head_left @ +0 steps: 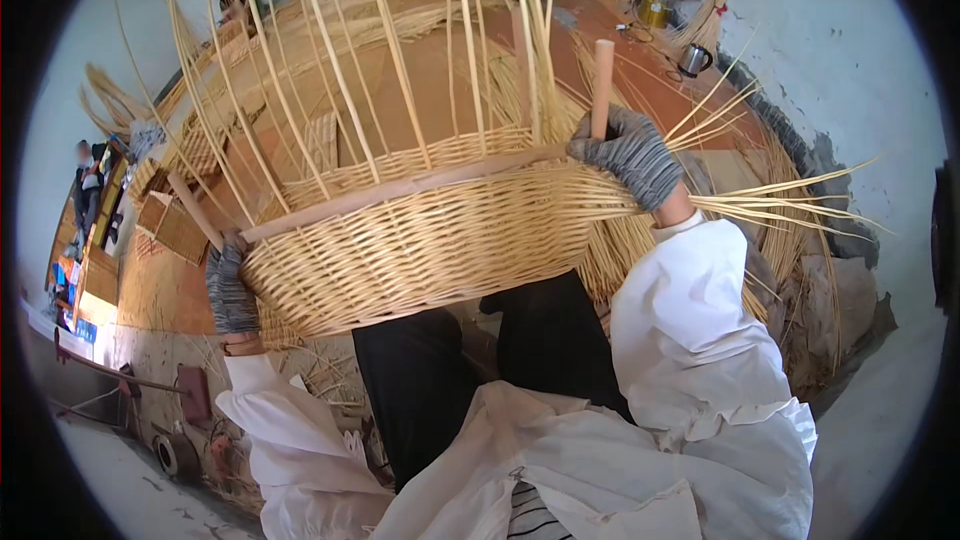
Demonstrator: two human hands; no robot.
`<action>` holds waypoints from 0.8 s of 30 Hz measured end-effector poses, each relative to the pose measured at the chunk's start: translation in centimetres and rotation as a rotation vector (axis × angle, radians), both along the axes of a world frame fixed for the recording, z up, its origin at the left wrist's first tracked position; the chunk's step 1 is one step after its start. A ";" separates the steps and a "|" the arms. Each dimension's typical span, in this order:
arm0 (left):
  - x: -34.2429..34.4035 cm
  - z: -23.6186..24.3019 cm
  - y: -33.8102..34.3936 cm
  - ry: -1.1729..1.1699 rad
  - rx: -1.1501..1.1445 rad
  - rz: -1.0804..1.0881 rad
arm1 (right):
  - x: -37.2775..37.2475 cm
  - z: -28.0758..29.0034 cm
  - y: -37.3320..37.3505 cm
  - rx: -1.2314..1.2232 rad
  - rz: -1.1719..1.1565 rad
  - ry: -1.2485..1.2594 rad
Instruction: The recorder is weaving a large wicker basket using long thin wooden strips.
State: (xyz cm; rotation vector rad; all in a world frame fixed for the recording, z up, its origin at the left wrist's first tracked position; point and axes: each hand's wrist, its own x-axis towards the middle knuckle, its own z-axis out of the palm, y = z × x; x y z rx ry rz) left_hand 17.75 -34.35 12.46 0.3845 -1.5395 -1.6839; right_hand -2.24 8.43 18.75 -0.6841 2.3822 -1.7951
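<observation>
A partly woven wicker basket (430, 255) of pale strips rests across my lap, its long side facing me. Along its upper edge runs a wooden frame bar (400, 190), with a round peg (603, 90) rising at the right corner and another peg (195, 210) slanting up at the left. Tall bare stakes (345, 90) stand up from the weave. My left hand (230, 285), in a grey knit glove, grips the left corner; its fingertips are partly hidden. My gloved right hand (632, 155) is closed round the right corner below the peg, with loose strip ends (790, 205) fanning out beyond it.
Long bundles of strips (400, 20) cover the floor ahead. At the back right are a metal kettle (694, 61) and a yellow tin (655, 8). Another person (233, 2) sits far left, and a second person (90, 180) is by the left wall.
</observation>
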 end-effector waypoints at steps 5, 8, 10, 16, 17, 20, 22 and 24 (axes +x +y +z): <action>-2.2 0.1 0.1 -0.078 0.020 -0.072 | -1.0 -0.9 0.7 0.041 0.014 0.060; -0.6 0.9 0.8 -0.199 -0.080 0.082 | -1.2 -2.0 -1.9 0.122 -0.007 0.146; 0.3 0.4 -0.9 -0.217 -0.180 0.127 | -0.5 -2.4 -2.9 0.160 -0.038 0.146; -0.4 -0.3 0.2 -0.104 -0.188 -0.068 | 0.4 -1.8 0.8 0.043 0.046 0.061; 0.4 0.0 0.3 -0.082 -0.317 -0.091 | 0.4 -1.9 0.4 0.042 0.080 0.068; 2.2 0.9 0.4 -0.057 -0.332 -0.138 | 0.2 -2.0 -0.2 0.043 0.103 0.117; 2.1 0.7 0.1 -0.046 -0.219 -0.184 | -0.1 -2.2 0.0 -0.019 0.103 0.068; 0.2 0.6 0.3 -0.087 -0.085 -0.068 | 0.5 -1.8 0.2 -0.016 0.056 0.056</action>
